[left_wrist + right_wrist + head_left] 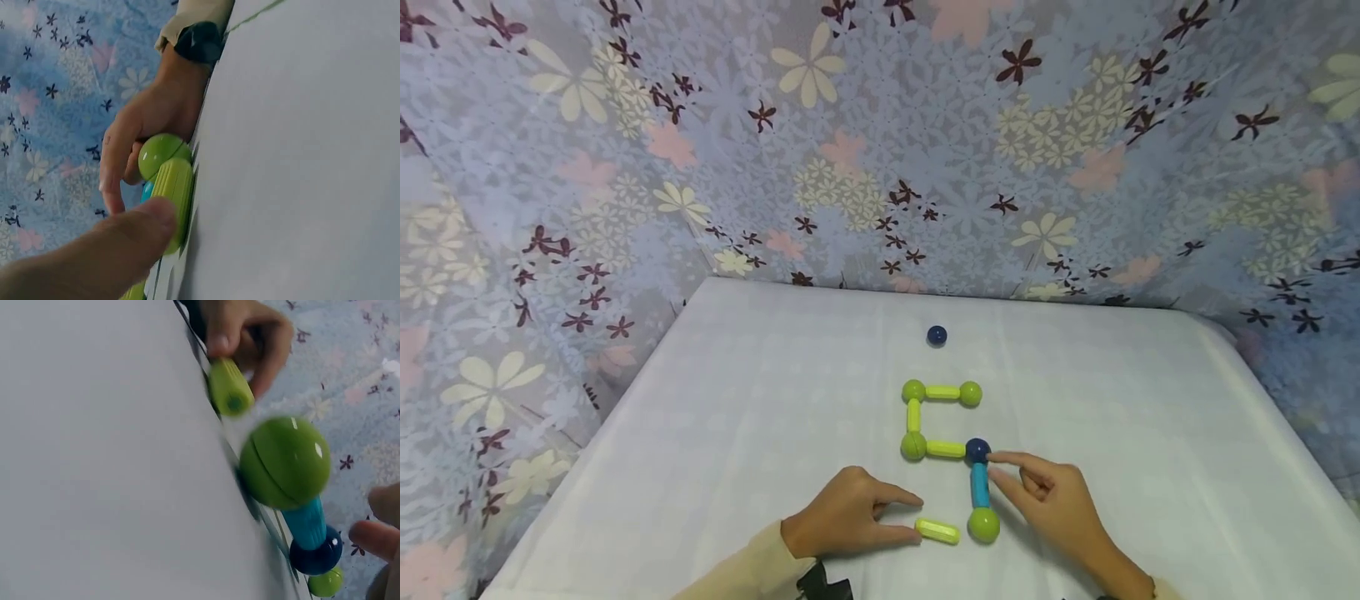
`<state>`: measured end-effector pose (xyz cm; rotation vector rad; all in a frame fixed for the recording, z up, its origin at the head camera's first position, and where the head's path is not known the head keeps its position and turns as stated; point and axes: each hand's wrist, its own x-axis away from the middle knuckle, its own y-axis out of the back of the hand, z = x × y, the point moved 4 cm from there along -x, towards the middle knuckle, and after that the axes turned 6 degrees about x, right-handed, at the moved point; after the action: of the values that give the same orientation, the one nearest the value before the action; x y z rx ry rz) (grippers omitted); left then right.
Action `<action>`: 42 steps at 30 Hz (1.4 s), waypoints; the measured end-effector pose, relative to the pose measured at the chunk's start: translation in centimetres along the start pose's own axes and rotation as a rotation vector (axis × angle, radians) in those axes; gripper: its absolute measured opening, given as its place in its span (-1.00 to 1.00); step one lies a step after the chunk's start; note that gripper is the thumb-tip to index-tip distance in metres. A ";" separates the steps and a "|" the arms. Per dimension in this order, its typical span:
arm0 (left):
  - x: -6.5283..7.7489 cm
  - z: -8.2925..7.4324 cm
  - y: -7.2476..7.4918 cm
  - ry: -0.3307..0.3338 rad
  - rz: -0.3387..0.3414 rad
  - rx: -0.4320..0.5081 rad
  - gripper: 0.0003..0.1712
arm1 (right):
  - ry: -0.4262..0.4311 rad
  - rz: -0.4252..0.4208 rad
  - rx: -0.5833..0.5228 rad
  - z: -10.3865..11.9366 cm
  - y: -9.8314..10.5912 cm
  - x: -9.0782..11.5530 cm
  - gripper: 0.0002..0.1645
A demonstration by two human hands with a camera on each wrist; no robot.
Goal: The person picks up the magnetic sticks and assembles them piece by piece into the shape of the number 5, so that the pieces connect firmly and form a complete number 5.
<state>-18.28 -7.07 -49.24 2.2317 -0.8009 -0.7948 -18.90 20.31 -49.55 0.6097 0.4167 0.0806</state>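
My left hand [844, 518] has its thumb and index finger spread apart, the thumb tip at the left end of a loose yellow-green stick [937, 531]. Over to the right, my right hand [1055, 502] holds nothing; its index fingertip is right at a dark blue ball [977, 451] and its thumb beside a light blue stick [980, 485]. That stick joins the dark blue ball to a large green ball [285, 462]. From the dark blue ball, yellow-green sticks [946, 450] and green balls [913, 446] run left, then away from me, then right, like an S shape.
Beyond the shape lies a single dark blue ball [937, 336]. Everything sits on a white cloth-covered table [760, 375]. Flowered fabric [865, 150] hangs behind the table and along its left side.
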 end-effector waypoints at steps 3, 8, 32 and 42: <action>0.3 -0.3 -0.5 -0.027 0.033 -0.013 -0.62 | -0.006 0.091 -0.066 0.6 -0.3 1.8 -0.75; 0.0 -0.3 -0.5 -0.054 0.012 -0.033 -0.65 | -0.043 0.239 -0.123 0.6 -0.5 2.3 -0.73; -1.1 0.4 -0.3 0.062 -0.058 0.084 -0.77 | 0.019 0.300 -0.099 0.7 -0.3 1.4 -0.73; -1.2 0.2 -0.2 0.069 -0.057 0.078 -0.75 | 0.018 0.293 -0.083 0.9 -0.4 1.3 -0.72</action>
<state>-19.16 -6.14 -49.15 2.3468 -0.7503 -0.7207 -17.35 19.70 -49.58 0.5855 0.3378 0.3813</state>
